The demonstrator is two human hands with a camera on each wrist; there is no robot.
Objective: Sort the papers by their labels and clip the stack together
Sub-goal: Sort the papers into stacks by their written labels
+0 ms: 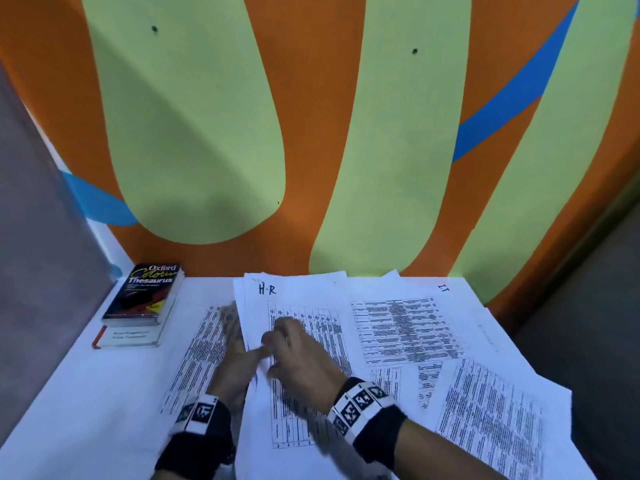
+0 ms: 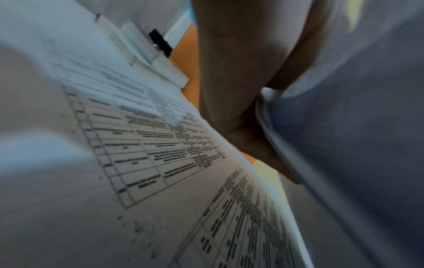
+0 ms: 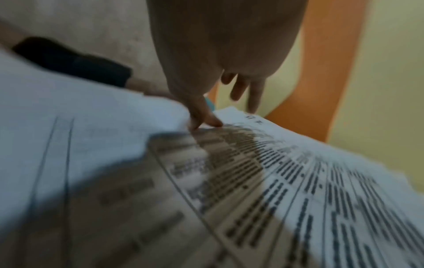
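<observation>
A stack of printed sheets with "H.R" handwritten on top (image 1: 298, 306) lies in the middle of the white table (image 1: 86, 393). My left hand (image 1: 239, 355) pinches its left edge, thumb on top and fingers underneath, and that edge is lifted. In the left wrist view the raised sheets (image 2: 355, 145) hide the fingers. My right hand (image 1: 294, 344) rests on the top sheet, and a fingertip (image 3: 206, 120) presses on the print while the other fingers stay loose. A sheet marked "IT" (image 1: 401, 330) lies to the right. No clip is in view.
Two books, with an Oxford Colour Thesaurus (image 1: 143, 294) on top, are stacked at the table's back left. One printed sheet (image 1: 199, 355) lies under my left hand, and more sheets (image 1: 491, 414) overlap at the front right. An orange and green wall (image 1: 311, 133) rises behind the table.
</observation>
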